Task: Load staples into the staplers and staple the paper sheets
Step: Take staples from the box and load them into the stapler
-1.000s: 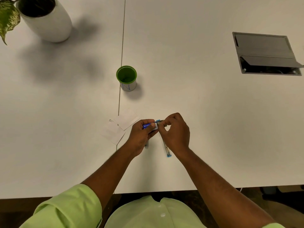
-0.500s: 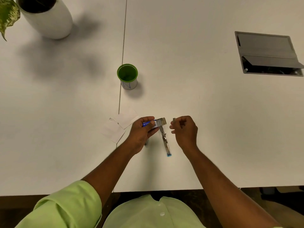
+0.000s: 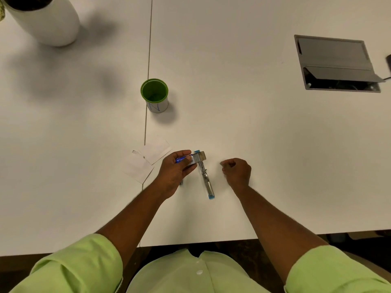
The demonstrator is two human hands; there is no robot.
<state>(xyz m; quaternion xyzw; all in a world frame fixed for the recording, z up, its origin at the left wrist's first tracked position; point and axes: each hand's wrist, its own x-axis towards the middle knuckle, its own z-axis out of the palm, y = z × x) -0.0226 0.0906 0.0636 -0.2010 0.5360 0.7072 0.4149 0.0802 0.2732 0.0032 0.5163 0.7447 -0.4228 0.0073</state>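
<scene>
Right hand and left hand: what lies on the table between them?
In the head view, the opened stapler lies between the left hand and right hand, apart from the right hand.

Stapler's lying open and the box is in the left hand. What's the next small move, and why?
Probably bring the right hand back to the open silver stapler and set its pinched staples, too small to see clearly, into the exposed channel. The left hand grips the small blue staple box beside it.

left hand grips staple box | stapler open beside | right hand curled
</scene>
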